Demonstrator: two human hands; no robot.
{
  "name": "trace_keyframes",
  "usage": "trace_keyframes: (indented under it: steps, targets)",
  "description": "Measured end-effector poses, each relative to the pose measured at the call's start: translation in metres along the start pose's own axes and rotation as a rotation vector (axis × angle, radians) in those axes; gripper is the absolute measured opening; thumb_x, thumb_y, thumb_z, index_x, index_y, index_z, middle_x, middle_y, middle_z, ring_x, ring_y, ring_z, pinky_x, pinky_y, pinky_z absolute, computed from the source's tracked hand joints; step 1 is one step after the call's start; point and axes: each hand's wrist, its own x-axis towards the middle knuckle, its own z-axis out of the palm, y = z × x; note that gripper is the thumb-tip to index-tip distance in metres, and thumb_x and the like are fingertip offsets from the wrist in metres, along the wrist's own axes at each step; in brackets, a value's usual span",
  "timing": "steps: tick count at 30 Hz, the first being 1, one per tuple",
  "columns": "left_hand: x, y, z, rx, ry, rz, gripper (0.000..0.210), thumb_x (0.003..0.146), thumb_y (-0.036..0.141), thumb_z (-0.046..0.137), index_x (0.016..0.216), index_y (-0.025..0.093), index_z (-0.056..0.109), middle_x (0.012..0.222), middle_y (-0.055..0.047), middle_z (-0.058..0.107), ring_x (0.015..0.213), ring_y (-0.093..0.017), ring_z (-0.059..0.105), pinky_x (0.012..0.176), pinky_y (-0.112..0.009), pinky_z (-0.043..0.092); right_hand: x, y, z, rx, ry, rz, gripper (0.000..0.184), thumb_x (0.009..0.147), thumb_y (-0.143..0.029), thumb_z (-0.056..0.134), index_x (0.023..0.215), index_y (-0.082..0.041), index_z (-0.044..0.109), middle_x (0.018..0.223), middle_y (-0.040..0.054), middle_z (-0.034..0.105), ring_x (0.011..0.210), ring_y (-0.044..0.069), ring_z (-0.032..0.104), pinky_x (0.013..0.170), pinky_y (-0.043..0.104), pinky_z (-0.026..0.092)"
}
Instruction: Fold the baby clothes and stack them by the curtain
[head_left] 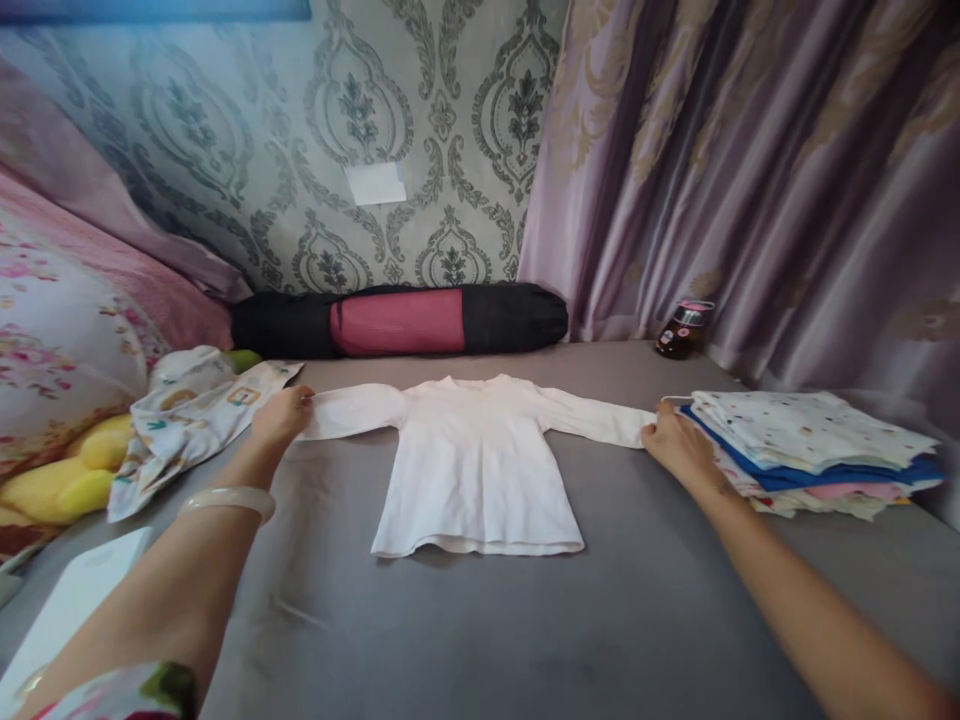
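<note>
A small white long-sleeved shirt lies flat on the grey bedsheet, its neck pointing away from me and its sleeves spread to both sides. My left hand is closed on the cuff of the sleeve at the left. At the other side, my right hand pinches the opposite cuff, so the sleeves are stretched out nearly straight. Just right of that hand sits a stack of folded clothes, with a white spotted piece on top and blue beneath. A patterned white garment lies loosely beyond my left hand.
A long black and red rolled bag lies along the patterned wall. A dark bottle with a pink lid stands by the purple curtain. At left are a yellow plush object, floral bedding and a white flat object.
</note>
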Motion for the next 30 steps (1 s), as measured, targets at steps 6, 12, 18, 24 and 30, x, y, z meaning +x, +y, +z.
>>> trace_keyframes:
  steps: [6,12,18,24,30]
  targets:
    - [-0.01,0.016,0.013,0.164,0.031,-0.027,0.034,0.079,0.015,0.051,0.11,0.012,0.063,0.121,-0.024,0.059,0.119,-0.042,0.051,0.092,-0.054,0.041,-0.013,-0.011,0.005,-0.226,0.148,-0.147,0.036,0.086,-0.011,0.039,0.116,-0.005,0.059,0.109,0.027,0.062,0.106,0.036,0.056,0.085,0.045,0.042]
    - [-0.053,0.088,0.039,0.092,0.06,0.171,0.039,0.089,0.025,0.043,0.123,0.009,0.054,0.122,-0.022,0.059,0.117,-0.034,0.054,0.095,-0.045,0.042,0.016,-0.074,0.006,-0.046,0.046,-0.333,0.036,0.091,-0.013,0.037,0.118,-0.012,0.061,0.117,0.0197,0.062,0.112,0.031,0.054,0.092,0.039,0.039]
    - [-0.113,0.156,0.087,-0.083,-0.145,0.534,0.03,0.087,0.022,0.049,0.115,0.015,0.056,0.121,-0.016,0.06,0.12,-0.026,0.052,0.1,-0.039,0.041,0.046,-0.141,0.021,0.106,-0.135,-0.332,0.033,0.094,-0.022,0.044,0.122,-0.018,0.061,0.123,0.012,0.063,0.112,0.022,0.058,0.089,0.027,0.041]
    - [-0.133,0.158,0.105,-0.044,-0.098,0.471,0.046,0.096,0.036,0.033,0.136,0.015,0.045,0.15,-0.016,0.038,0.141,-0.031,0.03,0.114,-0.049,0.025,0.065,-0.153,0.032,0.099,-0.191,-0.276,0.028,0.091,-0.028,0.053,0.114,-0.017,0.066,0.118,0.0126,0.066,0.107,0.022,0.061,0.082,0.026,0.044]
    - [-0.133,0.157,0.108,0.0,-0.065,0.438,0.053,0.097,0.042,0.029,0.142,0.018,0.043,0.151,-0.014,0.037,0.142,-0.03,0.028,0.115,-0.05,0.022,0.071,-0.151,0.034,0.111,-0.207,-0.247,0.021,0.09,-0.03,0.055,0.1,-0.019,0.071,0.105,0.01,0.07,0.097,0.02,0.064,0.076,0.025,0.045]
